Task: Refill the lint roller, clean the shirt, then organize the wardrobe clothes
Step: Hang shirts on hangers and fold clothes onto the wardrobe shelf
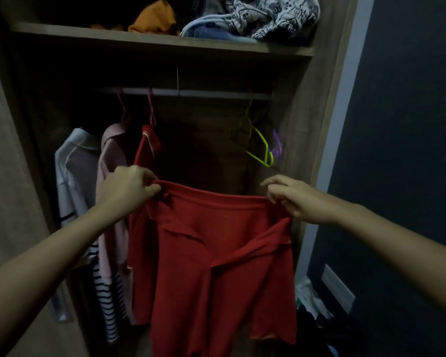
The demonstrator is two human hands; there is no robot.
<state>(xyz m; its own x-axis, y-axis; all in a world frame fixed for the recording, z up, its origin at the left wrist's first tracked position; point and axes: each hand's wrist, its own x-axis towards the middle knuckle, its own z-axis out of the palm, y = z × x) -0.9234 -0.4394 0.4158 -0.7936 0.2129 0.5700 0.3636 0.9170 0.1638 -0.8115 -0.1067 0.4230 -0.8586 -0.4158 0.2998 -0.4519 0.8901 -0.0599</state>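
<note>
A red shirt (pixel 222 266) hangs folded in front of the open wardrobe, held up by its top edge. My left hand (pixel 129 186) pinches the left corner of that edge. My right hand (pixel 294 199) pinches the right corner, with some fingers spread. Behind it, on the rail (pixel 191 92), hang a white top (pixel 74 176), a pink top (pixel 111 191) and another red garment (pixel 146 148) on pink hangers. An empty yellow-green hanger (pixel 262 145) hangs at the rail's right end. No lint roller is in view.
A wooden shelf (pixel 152 41) above the rail carries an orange garment (pixel 153 18), a blue one (pixel 211 29) and a patterned one (pixel 273 14). A striped garment (pixel 108 305) hangs low on the left. Clothes lie piled on the floor at the right (pixel 312 305), beside a dark wall.
</note>
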